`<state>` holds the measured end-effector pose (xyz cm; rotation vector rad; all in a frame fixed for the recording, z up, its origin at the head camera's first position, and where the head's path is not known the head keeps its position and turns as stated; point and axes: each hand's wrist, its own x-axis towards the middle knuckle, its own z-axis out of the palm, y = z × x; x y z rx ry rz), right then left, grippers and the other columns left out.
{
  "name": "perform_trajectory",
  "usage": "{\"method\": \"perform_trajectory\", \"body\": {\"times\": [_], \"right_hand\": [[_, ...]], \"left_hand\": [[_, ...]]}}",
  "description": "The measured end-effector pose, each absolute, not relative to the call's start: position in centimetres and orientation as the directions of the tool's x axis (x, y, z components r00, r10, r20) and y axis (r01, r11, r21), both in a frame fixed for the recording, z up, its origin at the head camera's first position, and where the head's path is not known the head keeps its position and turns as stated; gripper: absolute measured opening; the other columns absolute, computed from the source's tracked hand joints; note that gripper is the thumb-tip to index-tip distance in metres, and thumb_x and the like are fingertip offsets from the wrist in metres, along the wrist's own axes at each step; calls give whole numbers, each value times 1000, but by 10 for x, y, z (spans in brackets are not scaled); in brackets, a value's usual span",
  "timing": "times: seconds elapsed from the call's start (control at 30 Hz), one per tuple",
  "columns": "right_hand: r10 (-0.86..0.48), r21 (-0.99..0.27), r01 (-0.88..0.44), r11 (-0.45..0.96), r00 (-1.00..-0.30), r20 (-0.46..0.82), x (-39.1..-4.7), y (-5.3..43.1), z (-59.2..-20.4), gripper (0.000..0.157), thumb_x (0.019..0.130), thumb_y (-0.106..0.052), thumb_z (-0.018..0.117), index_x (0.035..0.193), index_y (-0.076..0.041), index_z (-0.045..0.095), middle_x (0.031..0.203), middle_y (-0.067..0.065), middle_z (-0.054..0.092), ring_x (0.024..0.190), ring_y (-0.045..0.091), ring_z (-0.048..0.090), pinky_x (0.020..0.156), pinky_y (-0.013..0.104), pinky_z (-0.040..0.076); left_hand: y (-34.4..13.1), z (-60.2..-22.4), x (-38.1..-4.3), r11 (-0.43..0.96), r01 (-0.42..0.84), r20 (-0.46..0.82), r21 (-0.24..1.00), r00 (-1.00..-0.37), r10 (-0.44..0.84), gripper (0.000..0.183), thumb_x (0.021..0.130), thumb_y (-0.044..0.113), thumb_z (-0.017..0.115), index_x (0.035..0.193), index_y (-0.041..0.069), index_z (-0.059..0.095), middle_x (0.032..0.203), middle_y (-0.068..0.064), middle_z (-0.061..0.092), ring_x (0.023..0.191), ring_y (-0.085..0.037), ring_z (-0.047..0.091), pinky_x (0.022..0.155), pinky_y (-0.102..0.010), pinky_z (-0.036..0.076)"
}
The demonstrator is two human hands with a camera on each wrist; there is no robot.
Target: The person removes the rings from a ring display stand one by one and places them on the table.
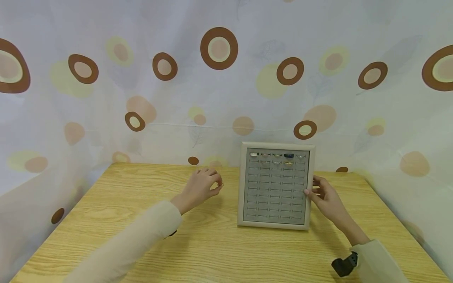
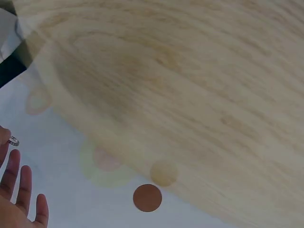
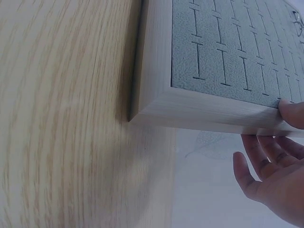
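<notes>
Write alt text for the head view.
A person's left hand pinches a small ring while the right hand holds the edge of a framed ring board on a wooden table. Other rings sit in the board's top two rows. A pale backdrop with brown circles is behind.

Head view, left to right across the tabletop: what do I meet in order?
Left sleeve → left hand pinching a small ring → framed ring display → right hand gripping its edge → right sleeve.
</notes>
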<state>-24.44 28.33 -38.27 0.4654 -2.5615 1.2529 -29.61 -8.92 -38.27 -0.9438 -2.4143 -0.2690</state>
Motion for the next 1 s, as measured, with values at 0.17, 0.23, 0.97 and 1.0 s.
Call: {"method": "perform_trajectory", "body": {"times": [0.17,0.23,0.97,1.0], "right_hand": [[-174,-716,-388,580,-918,356,-244,283,-382,48,93,-10,50,133,9,31,120,28,48,88,-13,48,70,20,50],[-175,-716,-388,581,-918,355,-244,283,-381,48,93,-10,50,133,9,31,120,29,48,88,-13,48,70,20,50],[-165,-702,-395,593,-913,374,-244,283,-384,49,93,-13,51,133,7,33,118,26,50,89,-11,48,69,16,47],[-165,-699,-397,595,-911,377,-244,283,-384,49,93,-13,52,133,7,33,118,26,50,89,-10,49,69,16,47]], "left_hand": [[-96,-403,-295,740,672,497,25,-651,574,8,79,20,70,79,21,63,86,5,59,76,-17,52,69,-36,42],[-97,-409,-295,742,670,478,31,-662,577,7,80,21,70,79,21,63,86,5,59,77,-17,52,70,-36,43],[-101,-432,-291,760,628,298,169,-767,568,4,80,23,70,78,23,66,84,5,59,75,-16,49,72,-39,41],[-102,-432,-291,760,626,296,174,-769,566,4,79,24,70,78,23,67,84,5,59,75,-16,49,73,-40,41]]}}
